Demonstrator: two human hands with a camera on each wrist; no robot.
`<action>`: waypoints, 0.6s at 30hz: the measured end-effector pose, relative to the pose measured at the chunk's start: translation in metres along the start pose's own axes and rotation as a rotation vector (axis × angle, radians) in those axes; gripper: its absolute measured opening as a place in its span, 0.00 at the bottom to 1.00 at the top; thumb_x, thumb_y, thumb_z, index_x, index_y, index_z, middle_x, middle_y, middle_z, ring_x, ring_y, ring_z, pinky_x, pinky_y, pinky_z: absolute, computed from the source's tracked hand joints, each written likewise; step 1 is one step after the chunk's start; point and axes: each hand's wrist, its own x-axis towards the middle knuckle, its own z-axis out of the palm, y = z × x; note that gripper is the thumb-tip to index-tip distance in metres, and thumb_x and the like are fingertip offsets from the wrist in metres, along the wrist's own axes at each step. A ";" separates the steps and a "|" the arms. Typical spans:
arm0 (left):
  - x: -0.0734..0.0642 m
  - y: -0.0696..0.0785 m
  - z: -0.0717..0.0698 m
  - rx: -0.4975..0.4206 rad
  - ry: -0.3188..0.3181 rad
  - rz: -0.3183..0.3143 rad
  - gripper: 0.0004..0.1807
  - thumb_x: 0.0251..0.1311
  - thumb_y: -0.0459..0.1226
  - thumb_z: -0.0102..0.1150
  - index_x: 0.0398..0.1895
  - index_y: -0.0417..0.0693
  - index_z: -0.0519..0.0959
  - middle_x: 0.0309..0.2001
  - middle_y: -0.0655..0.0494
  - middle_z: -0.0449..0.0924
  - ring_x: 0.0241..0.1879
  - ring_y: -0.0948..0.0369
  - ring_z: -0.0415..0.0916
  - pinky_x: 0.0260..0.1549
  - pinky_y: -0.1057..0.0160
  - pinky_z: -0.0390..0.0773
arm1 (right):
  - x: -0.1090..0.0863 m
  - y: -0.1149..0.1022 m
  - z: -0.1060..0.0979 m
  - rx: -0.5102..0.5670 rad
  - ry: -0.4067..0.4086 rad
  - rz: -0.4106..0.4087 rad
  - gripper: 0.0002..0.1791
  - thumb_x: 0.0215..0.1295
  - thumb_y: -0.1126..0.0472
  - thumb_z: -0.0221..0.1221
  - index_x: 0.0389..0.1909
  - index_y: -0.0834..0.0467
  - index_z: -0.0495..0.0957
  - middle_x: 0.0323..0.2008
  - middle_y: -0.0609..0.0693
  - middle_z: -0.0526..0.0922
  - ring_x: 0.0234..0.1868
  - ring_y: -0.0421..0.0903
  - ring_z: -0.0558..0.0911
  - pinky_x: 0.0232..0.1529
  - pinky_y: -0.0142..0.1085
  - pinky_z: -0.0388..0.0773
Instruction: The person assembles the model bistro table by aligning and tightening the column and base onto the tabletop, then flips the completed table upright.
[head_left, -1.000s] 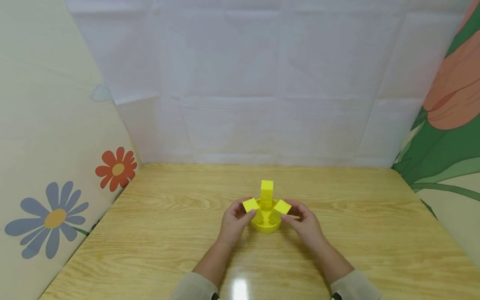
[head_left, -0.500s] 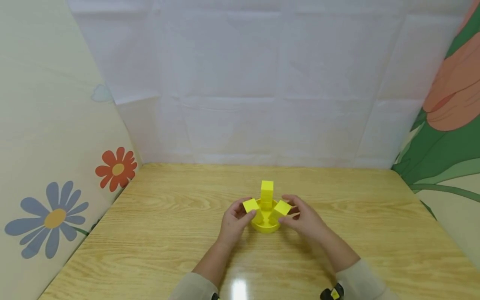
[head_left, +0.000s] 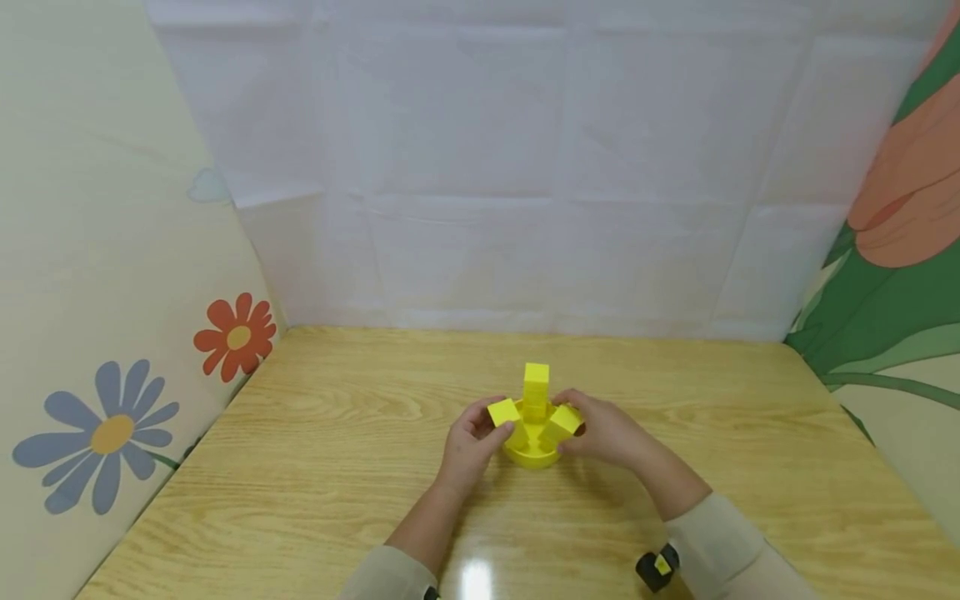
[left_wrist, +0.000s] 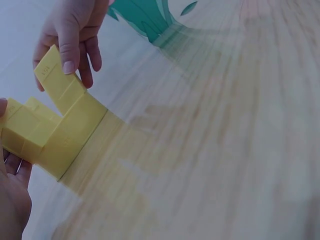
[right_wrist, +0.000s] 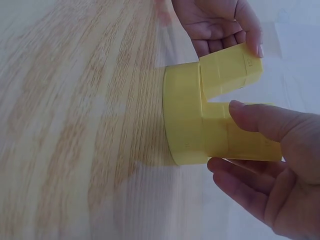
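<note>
A yellow round dish-like base [head_left: 531, 459] stands on the wooden table with three yellow block pieces rising from it. The back block [head_left: 536, 383] is upright; the left block [head_left: 504, 412] and right block [head_left: 563, 422] lean outward. My left hand [head_left: 467, 446] pinches the left block between thumb and fingers. Around the right block, my right hand [head_left: 606, 429] has its thumb on the near side and fingers on the far side. In the right wrist view, the right thumb [right_wrist: 265, 120] lies across a block, with the other fingers underneath. Small raised marks show on the block ends.
The wood-grain table [head_left: 360, 375] extends to a white cloth [head_left: 480, 167] hanging behind it. Flower-printed walls [head_left: 112, 250] flank both sides. A black wrist device [head_left: 657, 568] sits by the right sleeve.
The right wrist has turned and its forearm has swung outward, with the fingers shifting around the right block. The left hand and the yellow base stay nearly in place.
</note>
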 end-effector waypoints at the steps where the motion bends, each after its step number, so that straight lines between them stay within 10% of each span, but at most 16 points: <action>1: 0.000 0.000 0.000 0.001 0.000 -0.003 0.22 0.62 0.30 0.62 0.60 0.37 0.74 0.59 0.41 0.77 0.55 0.60 0.76 0.52 0.73 0.77 | 0.000 -0.001 0.000 -0.003 0.003 0.002 0.32 0.53 0.62 0.72 0.61 0.53 0.72 0.54 0.55 0.81 0.39 0.43 0.80 0.41 0.40 0.82; 18: 0.000 -0.005 -0.003 0.176 -0.194 -0.082 0.58 0.49 0.37 0.75 0.78 0.43 0.45 0.76 0.40 0.51 0.74 0.42 0.52 0.73 0.44 0.53 | -0.010 0.015 -0.017 0.186 0.048 -0.074 0.32 0.55 0.61 0.71 0.60 0.58 0.70 0.50 0.57 0.80 0.43 0.46 0.80 0.44 0.40 0.83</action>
